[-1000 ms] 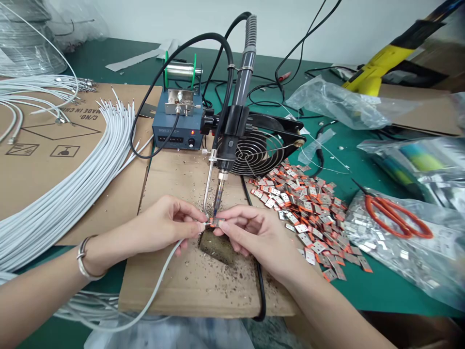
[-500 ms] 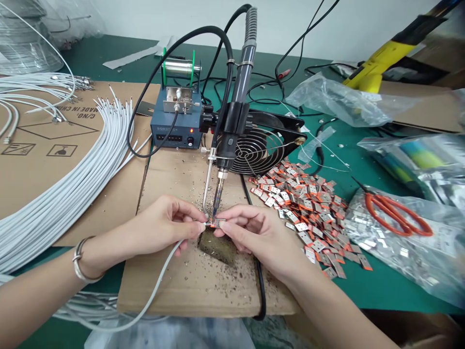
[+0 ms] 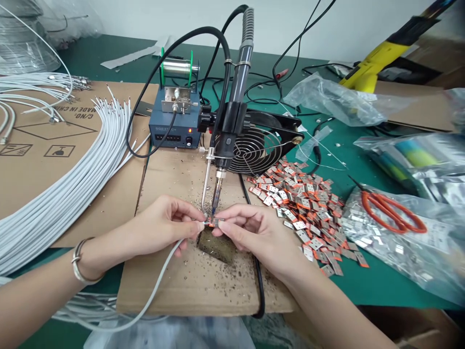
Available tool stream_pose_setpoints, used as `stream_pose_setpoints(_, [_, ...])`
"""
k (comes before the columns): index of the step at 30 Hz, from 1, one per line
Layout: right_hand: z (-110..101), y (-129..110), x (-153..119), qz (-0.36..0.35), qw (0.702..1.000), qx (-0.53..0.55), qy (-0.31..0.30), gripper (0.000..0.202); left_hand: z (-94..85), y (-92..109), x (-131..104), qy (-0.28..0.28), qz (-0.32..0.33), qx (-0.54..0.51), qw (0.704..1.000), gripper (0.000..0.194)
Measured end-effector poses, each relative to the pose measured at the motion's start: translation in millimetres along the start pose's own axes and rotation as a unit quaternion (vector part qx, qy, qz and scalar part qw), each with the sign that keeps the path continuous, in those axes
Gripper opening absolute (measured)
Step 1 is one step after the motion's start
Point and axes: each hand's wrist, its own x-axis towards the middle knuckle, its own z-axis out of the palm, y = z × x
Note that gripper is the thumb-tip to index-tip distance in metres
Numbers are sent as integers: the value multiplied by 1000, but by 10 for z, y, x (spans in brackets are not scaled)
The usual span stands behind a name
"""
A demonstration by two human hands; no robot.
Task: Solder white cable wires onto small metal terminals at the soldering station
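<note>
In the frame's middle, the left hand (image 3: 178, 223) pinches the white cable (image 3: 160, 280) and the right hand (image 3: 250, 230) pinches a connector (image 3: 217, 222), its long axis running left to right (almost level), just under the soldering tip (image 3: 214, 210).

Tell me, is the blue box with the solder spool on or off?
On, it appears: the indicator light above the knob on the blue box glows red.

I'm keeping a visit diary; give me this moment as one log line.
left hand: pinching white cable; right hand: holding small plug; soldering iron: tip at plug, contact unclear
</note>
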Motion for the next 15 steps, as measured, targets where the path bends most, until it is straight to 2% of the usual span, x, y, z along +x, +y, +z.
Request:
stream_pose_setpoints(5, [28,-8,-6,4,999,-38,21,13,-1,-23,23,2,0,18,1000,14])
stream_pose_setpoints(15, [29,-11,-4,7,999,-47,22,16,-5,-40,0,-9,19,6,1000,11])
